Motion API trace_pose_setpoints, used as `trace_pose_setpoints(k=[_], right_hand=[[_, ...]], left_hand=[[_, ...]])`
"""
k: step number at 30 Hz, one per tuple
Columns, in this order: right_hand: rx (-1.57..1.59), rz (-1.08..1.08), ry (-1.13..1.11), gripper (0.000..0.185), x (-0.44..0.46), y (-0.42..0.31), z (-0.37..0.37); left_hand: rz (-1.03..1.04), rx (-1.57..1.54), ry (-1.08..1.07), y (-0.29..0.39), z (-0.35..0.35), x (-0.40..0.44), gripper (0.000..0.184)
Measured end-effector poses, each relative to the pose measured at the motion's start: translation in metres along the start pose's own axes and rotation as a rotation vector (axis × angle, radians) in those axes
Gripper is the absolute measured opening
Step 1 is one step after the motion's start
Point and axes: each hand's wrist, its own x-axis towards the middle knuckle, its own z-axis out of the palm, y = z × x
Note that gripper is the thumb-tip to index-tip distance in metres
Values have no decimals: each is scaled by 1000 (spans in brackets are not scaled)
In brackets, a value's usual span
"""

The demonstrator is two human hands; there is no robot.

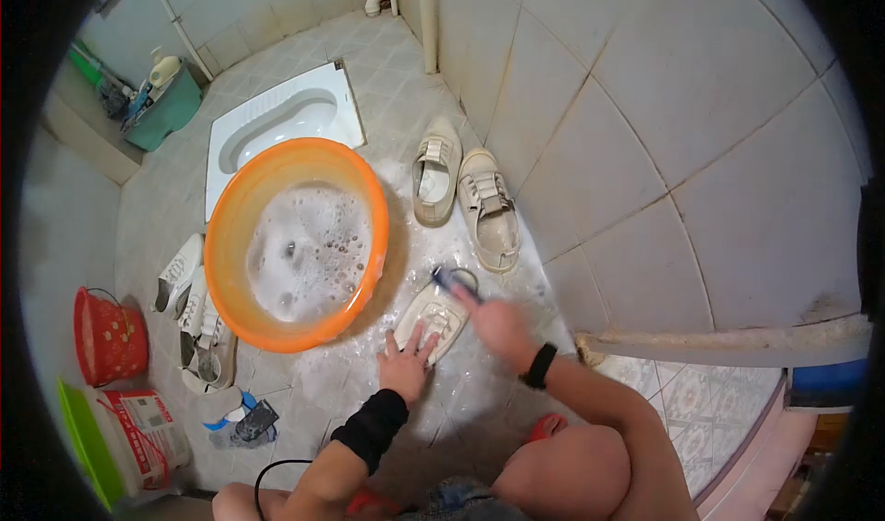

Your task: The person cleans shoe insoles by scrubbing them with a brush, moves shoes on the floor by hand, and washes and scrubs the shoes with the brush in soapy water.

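A wet cream shoe (430, 301) lies on the soapy floor in front of me. My left hand (406, 364) rests on its near part, fingers spread and pressing it against the floor. In my right hand (498, 323), somewhat blurred by motion, is a scrubbing brush (454, 281) with a dark blue top. The brush is over the shoe's far right end; whether its bristles touch is hidden. Just beyond stand two more beige shoes, one on the left (435, 175) and one on the right (489, 209), beside the tiled wall.
Left of the shoe stands an orange basin (373, 286) of foamy water, partly over a white squat toilet (346, 106). White shoes (194, 309), a red bucket (111, 337) and a white tub (147, 433) line the left side. A green bin (171, 115) stands behind.
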Motion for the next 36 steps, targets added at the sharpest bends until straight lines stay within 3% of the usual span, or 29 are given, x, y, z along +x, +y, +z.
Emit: trace_pose_setpoints(k=[2, 5, 6, 9, 11, 12, 14, 16, 18, 21, 25, 26, 27, 28, 29, 30, 32, 33, 35, 36], right_hand=[[-19, -45, -86, 56, -6, -6, 1], [25, -105, 15, 55, -13, -5, -15], [-13, 16, -61, 57, 4, 2, -14], [-130, 2, -32, 56, -6, -15, -11], [-120, -67, -81, 53, -24, -12, 47], [-189, -164, 342, 52, -26, 4, 91], [-245, -258, 752, 52, -19, 16, 80], [-16, 78, -6, 49, 21, 15, -25], [176, 189, -23, 42, 8, 4, -11], [150, 387, -320, 76, 0, -37, -13], [307, 116, -55, 78, 6, -2, -9], [296, 151, -78, 75, 7, -6, -10], [229, 121, -81, 51, 0, -6, 15], [162, 92, -82, 39, -7, -7, 39], [95, 62, -81, 48, -14, -8, 64], [51, 40, 276, 49, -19, -18, 84], [-18, 10, -109, 47, -4, -4, 32], [-13, 15, -111, 47, 8, 8, 7], [-7, 13, 123, 45, 19, 18, -21], [-55, 73, 83, 44, 15, 4, -25]], left_hand=[[14, -19, 27, -2, 3, 2, 58], [9, -8, 61, -1, 9, -5, 57], [12, -18, 58, -1, 7, -4, 57], [27, -13, 75, -5, 6, 1, 55], [-8, 81, -97, -6, 8, 4, 56], [-10, 77, -94, -6, 8, 4, 56], [31, -5, 106, -5, 11, -2, 57], [28, -2, 84, -3, 8, -3, 57], [31, 11, 81, -5, 4, 0, 58], [19, -30, 27, -6, 9, 4, 59], [29, 10, 41, -4, 6, -1, 59], [26, -6, 35, -3, 4, -1, 59], [23, -25, 35, -3, 3, 0, 58], [30, -23, 43, -5, 3, 3, 58], [17, 44, -59, -7, 6, 6, 59], [1, 108, -164, -7, 10, 8, 59], [11, 42, -62, -3, 6, 2, 59], [30, -3, 46, -2, 3, -1, 59], [37, 28, 38, -3, 5, -3, 59], [36, 28, 36, -3, 4, -2, 59]])
